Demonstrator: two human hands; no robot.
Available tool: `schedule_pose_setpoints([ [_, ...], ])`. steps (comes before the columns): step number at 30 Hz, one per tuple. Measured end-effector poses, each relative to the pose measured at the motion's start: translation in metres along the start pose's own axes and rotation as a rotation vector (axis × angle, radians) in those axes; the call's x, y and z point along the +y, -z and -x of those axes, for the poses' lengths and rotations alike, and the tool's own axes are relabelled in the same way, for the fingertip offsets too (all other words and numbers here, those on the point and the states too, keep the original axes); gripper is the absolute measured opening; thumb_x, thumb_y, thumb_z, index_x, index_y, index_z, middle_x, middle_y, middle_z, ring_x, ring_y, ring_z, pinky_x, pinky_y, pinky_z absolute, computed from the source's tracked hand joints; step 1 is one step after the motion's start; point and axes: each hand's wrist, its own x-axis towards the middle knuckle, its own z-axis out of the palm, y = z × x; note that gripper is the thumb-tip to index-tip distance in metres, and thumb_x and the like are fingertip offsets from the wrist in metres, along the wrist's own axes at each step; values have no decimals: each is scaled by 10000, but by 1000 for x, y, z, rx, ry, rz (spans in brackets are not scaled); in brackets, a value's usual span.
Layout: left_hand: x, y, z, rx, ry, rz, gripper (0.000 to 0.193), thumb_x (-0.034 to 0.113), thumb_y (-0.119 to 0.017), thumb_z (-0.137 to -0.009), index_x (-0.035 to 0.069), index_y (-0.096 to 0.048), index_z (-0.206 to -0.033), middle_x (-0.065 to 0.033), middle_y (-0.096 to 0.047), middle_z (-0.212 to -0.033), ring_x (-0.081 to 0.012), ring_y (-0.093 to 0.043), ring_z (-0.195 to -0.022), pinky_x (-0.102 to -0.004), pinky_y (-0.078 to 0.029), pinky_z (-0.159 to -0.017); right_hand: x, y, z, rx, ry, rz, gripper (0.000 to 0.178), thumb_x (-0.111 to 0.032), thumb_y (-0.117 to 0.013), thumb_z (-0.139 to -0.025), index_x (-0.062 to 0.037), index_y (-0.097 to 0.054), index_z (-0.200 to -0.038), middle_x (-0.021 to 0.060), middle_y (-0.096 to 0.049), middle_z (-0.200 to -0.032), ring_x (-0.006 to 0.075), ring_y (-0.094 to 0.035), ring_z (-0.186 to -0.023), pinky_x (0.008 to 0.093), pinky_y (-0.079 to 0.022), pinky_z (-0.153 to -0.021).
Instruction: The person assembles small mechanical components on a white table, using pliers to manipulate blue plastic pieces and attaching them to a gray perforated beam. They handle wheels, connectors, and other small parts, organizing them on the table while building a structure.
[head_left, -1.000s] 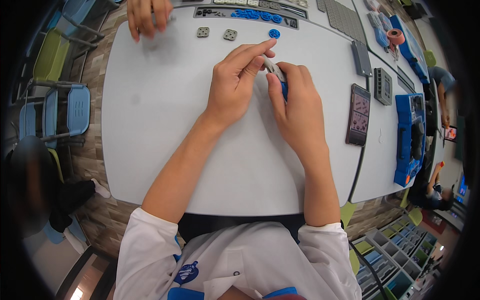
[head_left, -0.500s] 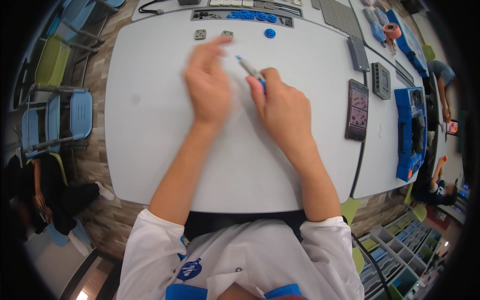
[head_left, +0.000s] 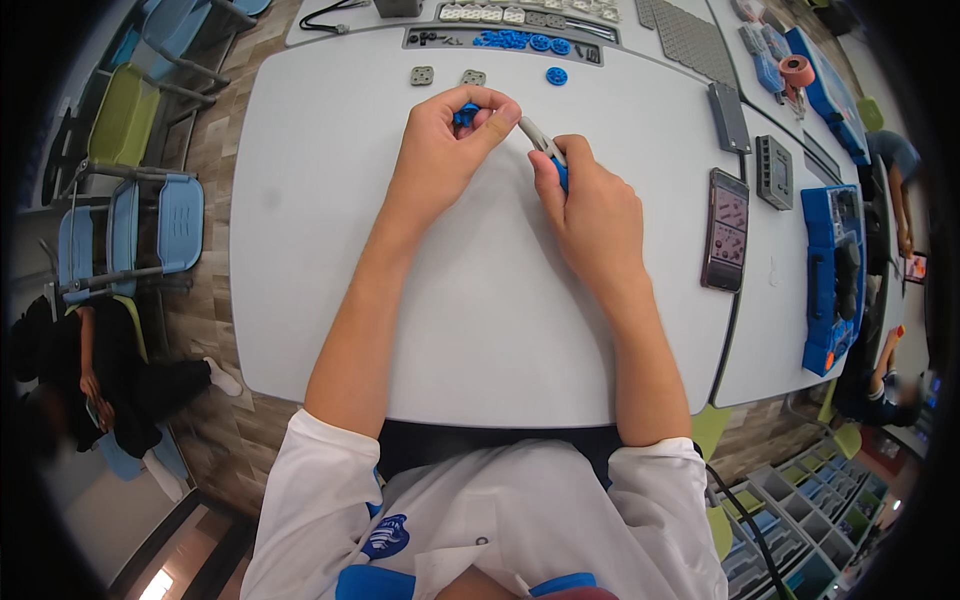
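My right hand (head_left: 600, 215) is closed around a slim grey-and-blue building piece (head_left: 538, 136), which slants up and to the left out of the grip. At that piece's far end, my left hand (head_left: 435, 155) is closed, thumb and forefinger pinched together. A small blue part (head_left: 465, 115) shows among the left fingers; its exact shape is hidden. Beyond the hands lie two grey square connector plates, a left one (head_left: 422, 75) and a right one (head_left: 474, 77). A blue wheel (head_left: 557, 76) rests to the right of them.
A grey parts tray (head_left: 420, 48) with blue and black pieces spans the far edge. On the right are a phone (head_left: 724, 230), a grey box-shaped block (head_left: 774, 172) and a blue case (head_left: 832, 280). Chairs (head_left: 180, 225) stand at left, near a seated person.
My left hand has come in from a blurred, apart position to meet the tip of the grey-and-blue piece. The right hand still holds that piece. The whole view has shifted slightly.
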Motion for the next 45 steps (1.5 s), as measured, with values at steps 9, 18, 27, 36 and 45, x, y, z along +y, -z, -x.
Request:
schedule_pose_setpoints([
  [9, 5, 4, -73, 50, -74, -553, 229, 253, -811, -1025, 30, -831, -1073, 32, -655, -837, -72, -559, -781, -287, -470, -677, 28, -7, -11, 224, 82, 23, 381, -389, -747, -1075, -47, -684, -1232, 120, -720, -962, 316, -692, -807, 448, -538, -748],
  [18, 1, 4, -119, 102, -63, -686, 344, 300, -742, -1060, 42, -830, -1270, -29, -741, -922, -148, -673, -888, -332, -559, -839, 37, -4, -12, 241, 59, 27, 372, -388, -753, -1068, -49, -702, -1214, 104, -722, -975, 301, -676, -828, 443, -507, -775],
  [27, 13, -7, -19, -182, -32, 167, 435, 184, -569, -1189, 36, -631, -1594, -77, -731, -1390, -152, -654, -1241, -331, -513, -1167, 22, -12, -7, 285, 91, 4, 374, -396, -772, -1047, -62, -714, -1205, 100, -724, -953, 300, -680, -816, 438, -502, -764],
  [36, 15, -7, -12, -212, -151, -38, 419, 79, -631, -1149, 91, -677, -1566, -86, -770, -1336, -164, -688, -1234, -329, -545, -1098, 23, -9, -10, 287, 130, 102, 375, -437, -779, -1032, -96, -738, -1181, 71, -714, -928, 279, -667, -807, 424, -484, -751],
  [45, 16, -7, -8, -175, -153, -58, 409, 40, -662, -1122, 77, -708, -1527, -101, -781, -1304, -180, -709, -1242, -330, -565, -1100, 24, -4, -11, 334, 214, 257, 380, -472, -799, -1007, -134, -731, -1167, 22, -690, -926, 225, -659, -835, 401, -469, -764],
])
